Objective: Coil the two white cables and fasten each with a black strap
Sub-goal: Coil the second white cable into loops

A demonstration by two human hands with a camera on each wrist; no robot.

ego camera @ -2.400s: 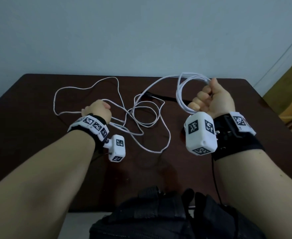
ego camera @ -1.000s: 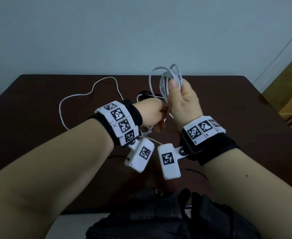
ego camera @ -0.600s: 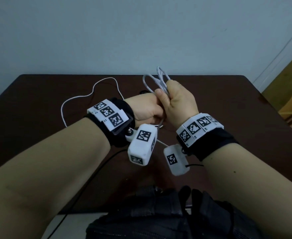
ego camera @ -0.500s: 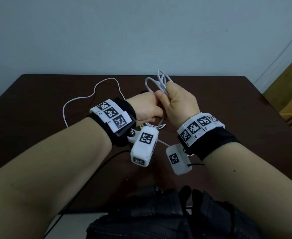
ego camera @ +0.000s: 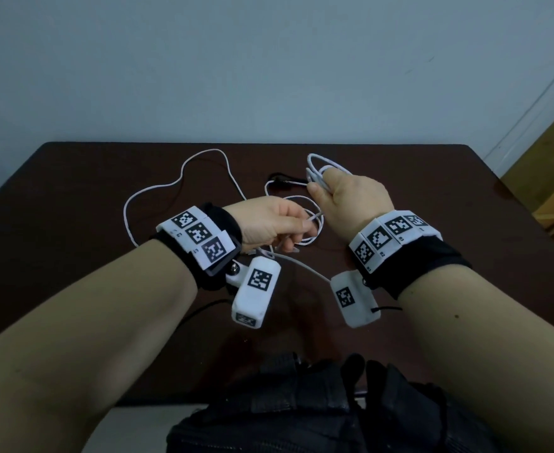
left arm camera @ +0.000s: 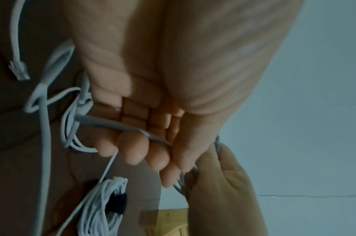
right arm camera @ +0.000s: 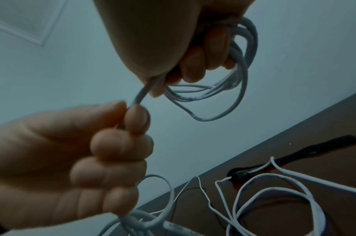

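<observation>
The hands have been drawn apart since half a second ago, when they were pressed together at the coil. The coil (ego camera: 318, 171) is now held alone in the right hand (ego camera: 350, 201), whose fingers (right arm camera: 195, 67) are curled round several gathered loops, raised above the far middle of the bench (ego camera: 73, 178). The left hand (ego camera: 269, 223) has been pulled back towards the body; a single run of the same white cable (ego camera: 311, 219) is pinched between its thumb and curled fingers (left arm camera: 134, 150), just beside the right wrist. A fresh length has thus been taken up, and the next loop is judged ready to be laid onto the coil.

The rest of the cable (ego camera: 158, 191) lies loose on the bench to the left, so coiling is judged only partly done. A black strap (right arm camera: 306, 153) lies flat on the bench beyond the loops, untouched. In the left wrist view a second bundle (left arm camera: 104, 206) with a black band round it is seen, blurred; whether it is the other cable already fastened cannot be told.
</observation>
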